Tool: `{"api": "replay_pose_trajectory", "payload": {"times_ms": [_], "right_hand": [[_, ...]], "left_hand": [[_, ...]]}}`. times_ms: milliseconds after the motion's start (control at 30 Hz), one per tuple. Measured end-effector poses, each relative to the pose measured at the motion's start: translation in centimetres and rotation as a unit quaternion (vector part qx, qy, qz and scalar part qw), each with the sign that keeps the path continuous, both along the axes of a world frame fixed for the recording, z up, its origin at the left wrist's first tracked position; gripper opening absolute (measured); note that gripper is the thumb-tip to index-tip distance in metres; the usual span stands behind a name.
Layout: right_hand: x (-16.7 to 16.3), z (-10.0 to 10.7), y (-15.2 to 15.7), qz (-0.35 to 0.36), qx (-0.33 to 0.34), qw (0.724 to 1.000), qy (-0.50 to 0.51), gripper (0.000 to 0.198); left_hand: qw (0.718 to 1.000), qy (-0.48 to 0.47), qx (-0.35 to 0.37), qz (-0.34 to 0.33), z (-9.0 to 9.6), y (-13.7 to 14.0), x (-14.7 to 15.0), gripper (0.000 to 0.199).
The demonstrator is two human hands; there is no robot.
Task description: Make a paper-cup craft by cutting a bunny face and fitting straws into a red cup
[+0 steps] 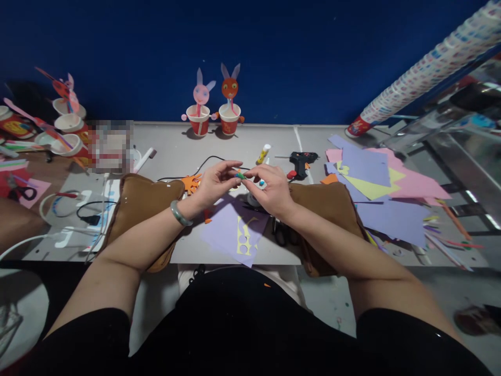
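Note:
Above the middle of the table, my left hand and my right hand meet fingertip to fingertip. Between them is a small green and orange piece, too small to name, pinched by thumb and fingers from both sides. Below the hands lies a purple paper sheet, with a yellow paper strip on it that has round holes cut out. Orange paper scraps sit just left of my left hand. Beyond my right hand stands a yellow glue stick.
Brown cushions lie under both forearms. A black glue gun rests at the right, near stacked coloured paper. Two paper-cup rabbits stand at the back. A tall cup stack leans at right; power strips lie left.

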State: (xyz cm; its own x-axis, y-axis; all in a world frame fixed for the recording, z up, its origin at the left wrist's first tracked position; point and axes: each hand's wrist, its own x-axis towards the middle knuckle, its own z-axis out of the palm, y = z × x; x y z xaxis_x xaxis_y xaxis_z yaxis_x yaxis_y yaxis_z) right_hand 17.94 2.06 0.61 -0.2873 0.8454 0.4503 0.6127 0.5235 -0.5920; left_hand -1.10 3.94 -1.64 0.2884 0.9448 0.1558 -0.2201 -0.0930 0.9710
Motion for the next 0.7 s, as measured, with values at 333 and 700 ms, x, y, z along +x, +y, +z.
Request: {"api": "replay_pose_trajectory", "payload": {"times_ms": [333, 700], "right_hand": [[-0.3, -0.08, 0.41, 0.038, -0.18, 0.966, 0.181, 0.023], [-0.99, -0.26, 0.77, 0.048, -0.243, 0.948, 0.202, 0.037]], "left_hand": [[1.0, 0.015, -0.005, 0.0, -0.28, 0.11, -0.02, 0.044], [0.998, 0.003, -0.052, 0.023, -0.08, 0.12, -0.23, 0.031]]}}
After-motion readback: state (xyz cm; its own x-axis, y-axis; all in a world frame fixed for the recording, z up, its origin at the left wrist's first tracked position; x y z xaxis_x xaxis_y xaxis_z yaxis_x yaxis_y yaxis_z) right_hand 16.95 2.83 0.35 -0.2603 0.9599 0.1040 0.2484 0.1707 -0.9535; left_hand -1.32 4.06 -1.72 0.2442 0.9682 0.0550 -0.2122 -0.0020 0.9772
